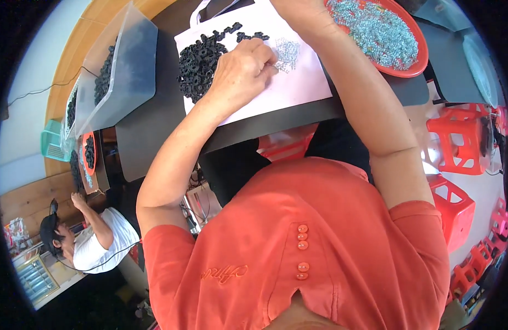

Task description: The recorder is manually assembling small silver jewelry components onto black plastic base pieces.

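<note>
On the pale bag (pixel 306 91), which lies flat on a dark table (pixel 155 124) with its handles toward the far side, a dense heap of small black parts (pixel 200 65) covers the left portion, with a few more strung out near its far edge. Toward the right of the bag is a small, loose patch of silvery bits (pixel 288 53). The left hand (pixel 246 70) rests over the middle of the bag, between the heap and the patch, its fingers bent and drawn close together; whether anything is pinched under them I cannot tell. The right hand (pixel 302 11) is by the far right corner of the bag, cut off by the upper edge of the view, so its grip cannot be told. Just right of the bag sits a red dish (pixel 422 59) full of similar silvery bits. Left of the bag stands a clear bin (pixel 137 69) with black parts inside; well beyond it, a person in a white shirt (pixel 108 242) reaches toward another table.
</note>
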A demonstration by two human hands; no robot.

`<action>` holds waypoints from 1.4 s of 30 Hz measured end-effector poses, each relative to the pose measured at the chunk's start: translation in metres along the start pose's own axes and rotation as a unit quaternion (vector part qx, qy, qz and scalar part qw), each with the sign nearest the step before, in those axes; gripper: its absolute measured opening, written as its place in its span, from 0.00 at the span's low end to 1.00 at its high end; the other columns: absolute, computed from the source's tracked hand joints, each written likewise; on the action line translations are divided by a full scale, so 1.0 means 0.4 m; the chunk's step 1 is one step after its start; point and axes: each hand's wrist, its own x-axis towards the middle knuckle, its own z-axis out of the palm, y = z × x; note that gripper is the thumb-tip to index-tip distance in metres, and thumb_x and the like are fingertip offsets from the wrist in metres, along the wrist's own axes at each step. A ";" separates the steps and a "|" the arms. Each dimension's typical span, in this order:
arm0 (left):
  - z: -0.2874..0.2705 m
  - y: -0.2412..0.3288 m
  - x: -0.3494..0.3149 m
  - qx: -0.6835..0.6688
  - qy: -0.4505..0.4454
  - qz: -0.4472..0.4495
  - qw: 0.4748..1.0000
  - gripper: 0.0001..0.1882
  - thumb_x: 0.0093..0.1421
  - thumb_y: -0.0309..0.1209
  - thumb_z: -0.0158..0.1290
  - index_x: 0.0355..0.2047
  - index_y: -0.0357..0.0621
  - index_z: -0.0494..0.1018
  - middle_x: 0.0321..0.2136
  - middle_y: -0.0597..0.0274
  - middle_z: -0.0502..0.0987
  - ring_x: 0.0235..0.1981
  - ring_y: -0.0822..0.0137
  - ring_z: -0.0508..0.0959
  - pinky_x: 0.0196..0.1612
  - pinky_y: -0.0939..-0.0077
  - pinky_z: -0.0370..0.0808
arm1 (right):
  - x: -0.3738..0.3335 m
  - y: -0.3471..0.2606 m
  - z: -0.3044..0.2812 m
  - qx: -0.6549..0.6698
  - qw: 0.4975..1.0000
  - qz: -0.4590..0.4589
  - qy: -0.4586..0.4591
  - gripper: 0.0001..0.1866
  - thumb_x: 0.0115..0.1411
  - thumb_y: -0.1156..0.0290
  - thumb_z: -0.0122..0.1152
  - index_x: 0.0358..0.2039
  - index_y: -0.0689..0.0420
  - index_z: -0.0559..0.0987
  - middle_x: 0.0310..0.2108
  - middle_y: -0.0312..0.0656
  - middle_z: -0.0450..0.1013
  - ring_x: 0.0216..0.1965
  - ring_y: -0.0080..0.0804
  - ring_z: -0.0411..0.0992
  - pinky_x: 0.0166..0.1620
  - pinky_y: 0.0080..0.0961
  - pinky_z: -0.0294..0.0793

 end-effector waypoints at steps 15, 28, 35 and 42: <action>-0.042 -0.036 -0.089 0.087 0.065 0.068 0.992 0.09 0.44 0.27 0.61 0.29 0.45 0.78 0.32 0.62 0.72 0.39 0.57 0.70 0.42 0.62 0.70 | -0.021 -0.035 0.008 -0.025 0.999 -0.023 -0.037 0.07 0.50 0.76 0.63 0.30 0.65 0.78 0.19 0.42 0.74 0.22 0.23 0.71 0.27 0.21 0.70; -0.013 -0.043 -0.071 0.199 0.076 0.120 0.970 0.08 0.45 0.26 0.59 0.28 0.42 0.73 0.32 0.59 0.71 0.38 0.56 0.70 0.39 0.63 0.68 | -0.023 -0.001 0.011 -0.046 0.998 -0.010 -0.046 0.07 0.50 0.76 0.64 0.30 0.64 0.78 0.19 0.41 0.74 0.21 0.23 0.70 0.26 0.21 0.69; -0.016 -0.054 -0.054 0.089 0.125 0.094 0.984 0.06 0.47 0.24 0.57 0.26 0.40 0.71 0.29 0.57 0.72 0.35 0.56 0.72 0.39 0.63 0.69 | -0.019 0.014 0.019 -0.036 0.998 -0.014 -0.054 0.07 0.50 0.76 0.63 0.30 0.65 0.78 0.19 0.41 0.74 0.22 0.23 0.70 0.27 0.22 0.69; -0.081 -0.066 -0.002 -0.458 0.174 -0.272 0.828 0.08 0.58 0.26 0.51 0.29 0.32 0.75 0.23 0.58 0.76 0.22 0.72 0.72 0.24 0.80 0.66 | -0.028 0.019 0.015 -0.080 0.989 0.004 -0.127 0.07 0.49 0.75 0.64 0.28 0.65 0.79 0.21 0.44 0.75 0.22 0.26 0.72 0.28 0.24 0.70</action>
